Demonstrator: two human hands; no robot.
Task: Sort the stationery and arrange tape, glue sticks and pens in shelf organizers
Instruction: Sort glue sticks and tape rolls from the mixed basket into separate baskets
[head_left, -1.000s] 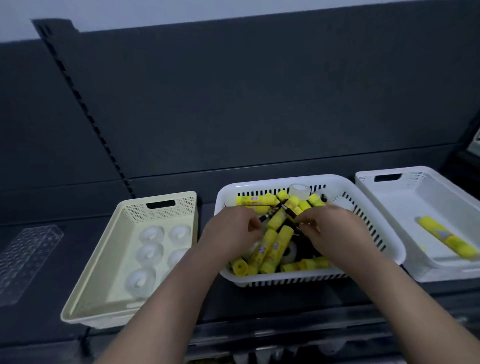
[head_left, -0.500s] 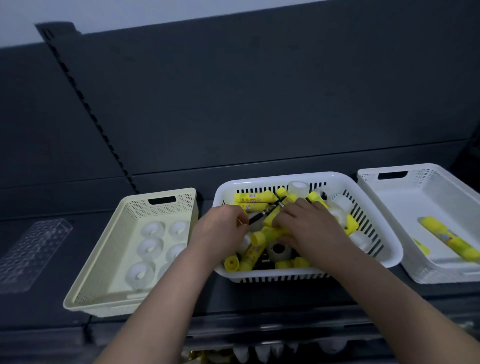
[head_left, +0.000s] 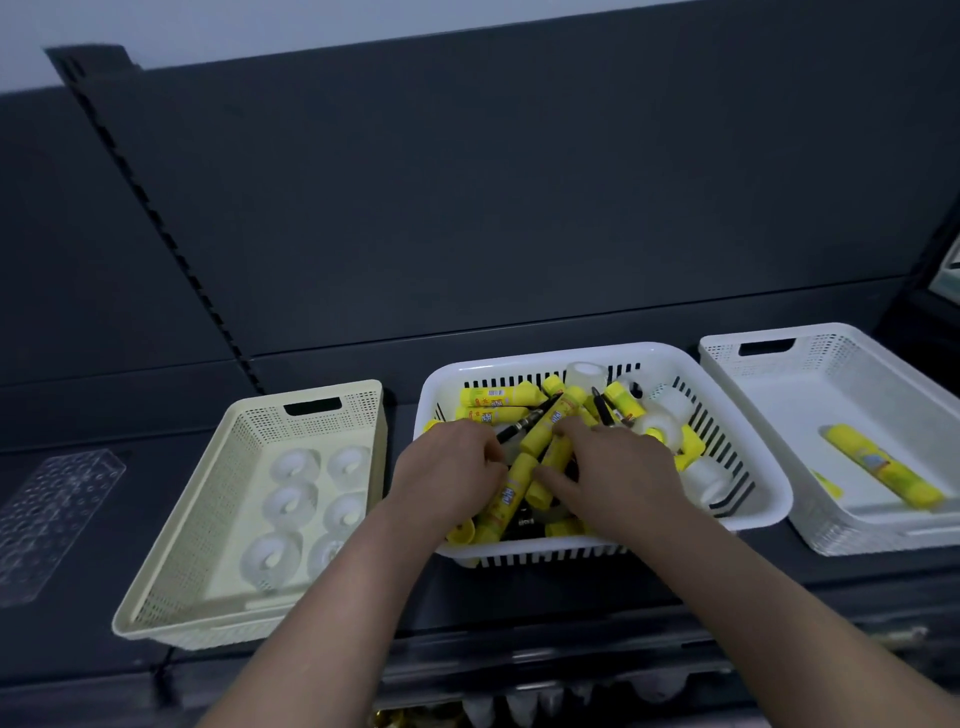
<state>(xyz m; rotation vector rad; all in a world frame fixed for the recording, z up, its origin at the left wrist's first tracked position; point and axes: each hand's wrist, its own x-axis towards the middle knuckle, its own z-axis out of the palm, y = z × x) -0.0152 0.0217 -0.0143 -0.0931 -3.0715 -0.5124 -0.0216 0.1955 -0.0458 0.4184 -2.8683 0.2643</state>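
Left grip (head_left: 448, 475): curled among glue sticks (head_left: 493, 397) in the middle basket (head_left: 545, 355); what it holds cannot be told.
Right grip (head_left: 618, 467): thumb and forefinger clasp one glue stick (head_left: 560, 456).

No readable text anywhere. The glue sticks (head_left: 496, 397) at the back wall of the middle basket (head_left: 769, 499) had yellow labels with blue and red print, too blurred to read. The lone glue stick (head_left: 883, 473) in the right basket (head_left: 831, 332), at the shelf's right end, had a bluish label patch, also illegible. A black item (head_left: 525, 521) near the middle basket's front wall bore a tiny white marking, too small to read.
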